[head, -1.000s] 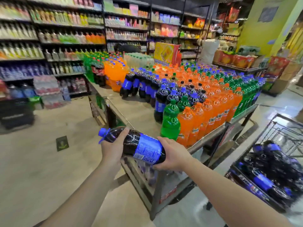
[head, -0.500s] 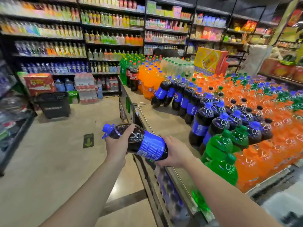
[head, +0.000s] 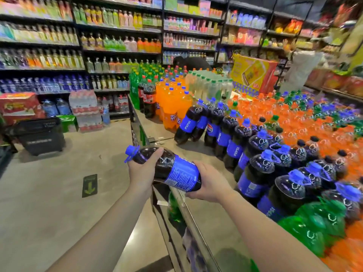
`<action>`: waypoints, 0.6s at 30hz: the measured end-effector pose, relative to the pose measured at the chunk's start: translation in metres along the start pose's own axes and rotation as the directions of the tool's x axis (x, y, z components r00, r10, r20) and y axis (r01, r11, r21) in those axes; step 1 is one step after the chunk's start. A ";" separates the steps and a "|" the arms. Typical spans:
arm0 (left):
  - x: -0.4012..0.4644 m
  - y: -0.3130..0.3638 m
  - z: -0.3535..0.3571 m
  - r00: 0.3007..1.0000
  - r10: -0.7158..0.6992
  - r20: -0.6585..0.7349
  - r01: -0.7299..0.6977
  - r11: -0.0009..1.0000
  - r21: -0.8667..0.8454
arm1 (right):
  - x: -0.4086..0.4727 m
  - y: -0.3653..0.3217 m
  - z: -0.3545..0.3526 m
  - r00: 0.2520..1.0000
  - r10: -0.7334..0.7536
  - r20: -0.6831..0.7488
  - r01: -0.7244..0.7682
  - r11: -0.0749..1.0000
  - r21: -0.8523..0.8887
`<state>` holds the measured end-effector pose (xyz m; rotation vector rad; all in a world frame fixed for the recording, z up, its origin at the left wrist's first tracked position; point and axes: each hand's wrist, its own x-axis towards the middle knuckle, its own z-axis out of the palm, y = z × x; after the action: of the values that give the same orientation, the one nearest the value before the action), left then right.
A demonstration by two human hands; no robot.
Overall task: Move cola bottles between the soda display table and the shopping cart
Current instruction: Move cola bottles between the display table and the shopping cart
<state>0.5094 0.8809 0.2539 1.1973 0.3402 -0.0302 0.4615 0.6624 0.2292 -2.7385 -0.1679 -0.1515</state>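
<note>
Cola bottle (head: pixel 167 167) lies sideways, left hand (head: pixel 142 171) gripping its neck, right hand (head: pixel 208 183) clasping its base. Set down carelessly on the display table (head: pixel 196 154), it could topple the standing bottles (head: pixel 253 154).

Cola bottle (head: pixel 167 167) lying sideways over near edge of soda display table (head: pixel 188 152), between left hand (head: pixel 142 173) and right hand (head: pixel 210 182). Standing bottle rows (head: pixel 255 154) at right on table. Shelves (head: pixel 117 50) behind; basket (head: pixel 42 135) on floor, far left.
</note>
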 end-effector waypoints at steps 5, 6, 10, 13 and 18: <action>0.085 -0.023 0.051 0.993 -0.086 0.077 0.079 0.993 0.082 | 0.046 0.046 0.018 0.988 0.148 -0.043 -0.147 0.989 0.012; 0.104 -0.028 0.064 0.989 -0.101 0.105 0.090 0.990 0.105 | 0.055 0.055 0.020 0.982 0.182 -0.052 -0.181 0.983 0.021; 0.156 -0.032 0.119 0.951 -0.165 0.262 0.115 0.974 0.196 | 0.084 0.083 0.023 0.940 0.311 -0.138 -0.305 0.950 0.062; 0.195 -0.039 0.158 0.915 -0.183 0.361 0.081 0.957 0.280 | 0.106 0.098 0.025 0.882 0.437 -0.175 -0.424 0.899 0.107; 0.238 -0.049 0.217 0.837 -0.241 0.491 0.042 0.924 0.381 | 0.127 0.118 0.039 0.734 0.633 -0.244 -0.605 0.774 0.189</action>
<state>0.7783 0.7009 0.2133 1.4630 -0.0758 -0.5720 0.6067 0.5811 0.1657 -2.4731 0.8033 -0.3461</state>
